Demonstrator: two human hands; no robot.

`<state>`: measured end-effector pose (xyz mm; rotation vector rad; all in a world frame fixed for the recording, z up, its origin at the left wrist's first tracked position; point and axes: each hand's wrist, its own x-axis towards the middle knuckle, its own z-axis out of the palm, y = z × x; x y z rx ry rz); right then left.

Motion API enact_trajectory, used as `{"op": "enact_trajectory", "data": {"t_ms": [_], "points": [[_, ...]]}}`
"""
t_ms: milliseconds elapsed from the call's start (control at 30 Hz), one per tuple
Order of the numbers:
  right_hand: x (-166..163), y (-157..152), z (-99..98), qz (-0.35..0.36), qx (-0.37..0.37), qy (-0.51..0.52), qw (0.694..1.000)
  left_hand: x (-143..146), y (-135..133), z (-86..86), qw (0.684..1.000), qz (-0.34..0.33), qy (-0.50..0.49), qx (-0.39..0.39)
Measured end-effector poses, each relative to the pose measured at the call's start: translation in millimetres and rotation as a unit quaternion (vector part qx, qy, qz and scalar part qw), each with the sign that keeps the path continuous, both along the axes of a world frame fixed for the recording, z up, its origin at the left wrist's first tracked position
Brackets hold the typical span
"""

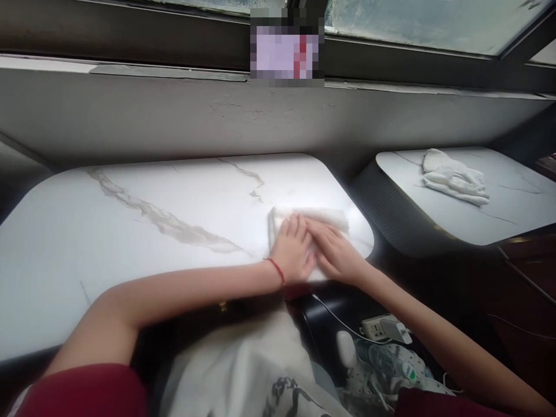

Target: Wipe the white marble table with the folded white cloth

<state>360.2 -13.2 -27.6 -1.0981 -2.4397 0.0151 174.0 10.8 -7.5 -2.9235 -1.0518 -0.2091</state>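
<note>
A folded white cloth lies near the right end of a white, marble-patterned tabletop. My left hand, with a thin red bracelet at its wrist, lies flat on the cloth, fingers stretched out. Against it, my right hand also rests on the cloth with its fingers extended. Both sets of fingertips come close together, pointing toward the wall. Under my palms, part of the cloth is hidden.
Another tabletop at the right bears a crumpled white cloth. Below my right arm are a power strip, a white cable and a clear plastic bottle. A wall with windows stands behind the tables.
</note>
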Motion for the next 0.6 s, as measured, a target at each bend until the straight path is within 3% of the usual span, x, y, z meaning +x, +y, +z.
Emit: {"op": "enact_trajectory", "data": {"t_ms": [300, 600], "points": [[78, 9, 1.2, -0.070, -0.014, -0.022, 0.997, 80, 29, -6.9, 0.998, -0.044, -0.049, -0.022], [103, 62, -1.8, -0.093, -0.009, -0.019, 0.995, 108, 81, -14.6, 0.995, -0.028, -0.087, -0.030]]}}
